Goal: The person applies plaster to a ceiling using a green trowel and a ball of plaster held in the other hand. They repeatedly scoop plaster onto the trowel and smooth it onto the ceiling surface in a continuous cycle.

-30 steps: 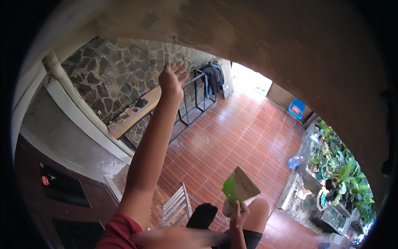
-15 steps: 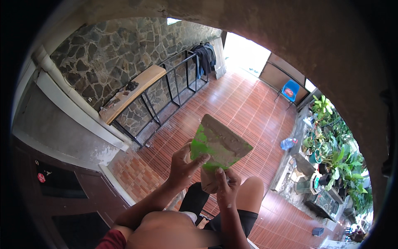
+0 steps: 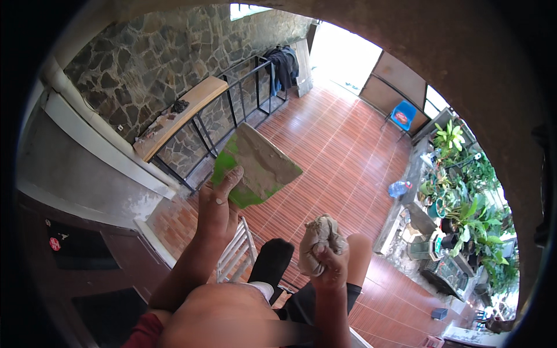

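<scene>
My left hand (image 3: 217, 203) grips a flat green board (image 3: 258, 168) by its lower-left edge, thumb on top; grey-brown paste coats much of its face. To its right, my right hand (image 3: 325, 261) is closed round a lumpy, pale grey crumpled bundle (image 3: 319, 238), smeared with paste; whether cloth or bag, I cannot tell. Below my hands are my dark-socked foot (image 3: 272, 261), my bare knee and a pale slatted ladder (image 3: 238, 255).
The red tiled floor (image 3: 325, 151) lies far below. A metal frame with a wooden plank (image 3: 185, 116) and hanging clothes (image 3: 281, 66) lines the stone wall. Potted plants (image 3: 470, 220), a blue chair (image 3: 403, 115) and a water bottle (image 3: 399, 188) are right; a dark door (image 3: 87, 290) is left.
My left hand came down from high up onto the board, then carried it leftward and up. My right hand let go of the board and now holds the grey bundle apart on the right.
</scene>
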A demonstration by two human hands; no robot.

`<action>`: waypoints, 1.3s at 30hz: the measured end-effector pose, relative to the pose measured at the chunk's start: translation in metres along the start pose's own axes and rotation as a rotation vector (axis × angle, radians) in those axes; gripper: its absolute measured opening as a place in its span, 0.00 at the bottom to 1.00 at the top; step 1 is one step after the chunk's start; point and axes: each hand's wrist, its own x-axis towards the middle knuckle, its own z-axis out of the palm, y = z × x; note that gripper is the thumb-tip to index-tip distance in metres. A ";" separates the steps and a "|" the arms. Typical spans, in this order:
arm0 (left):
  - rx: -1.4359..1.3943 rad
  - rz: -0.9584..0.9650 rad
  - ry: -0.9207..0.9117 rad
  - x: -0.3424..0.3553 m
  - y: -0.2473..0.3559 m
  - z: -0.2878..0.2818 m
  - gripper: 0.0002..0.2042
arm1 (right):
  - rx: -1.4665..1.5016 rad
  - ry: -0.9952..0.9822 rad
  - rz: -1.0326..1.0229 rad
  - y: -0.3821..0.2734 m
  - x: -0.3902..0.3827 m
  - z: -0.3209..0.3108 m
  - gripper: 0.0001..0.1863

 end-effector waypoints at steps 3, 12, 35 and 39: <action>0.037 -0.064 -0.065 -0.007 -0.008 0.000 0.14 | -0.144 0.038 -0.008 -0.030 -0.006 0.003 0.26; 0.211 -0.291 -0.300 -0.021 -0.001 0.008 0.11 | -0.889 -0.107 -0.248 -0.120 0.008 0.024 0.16; 0.253 -0.360 -0.477 -0.024 -0.003 0.019 0.13 | -1.467 -0.396 0.061 -0.152 0.047 0.089 0.19; 0.254 -0.376 -0.491 -0.026 -0.001 0.021 0.14 | -1.437 -0.457 0.118 -0.158 0.054 0.088 0.20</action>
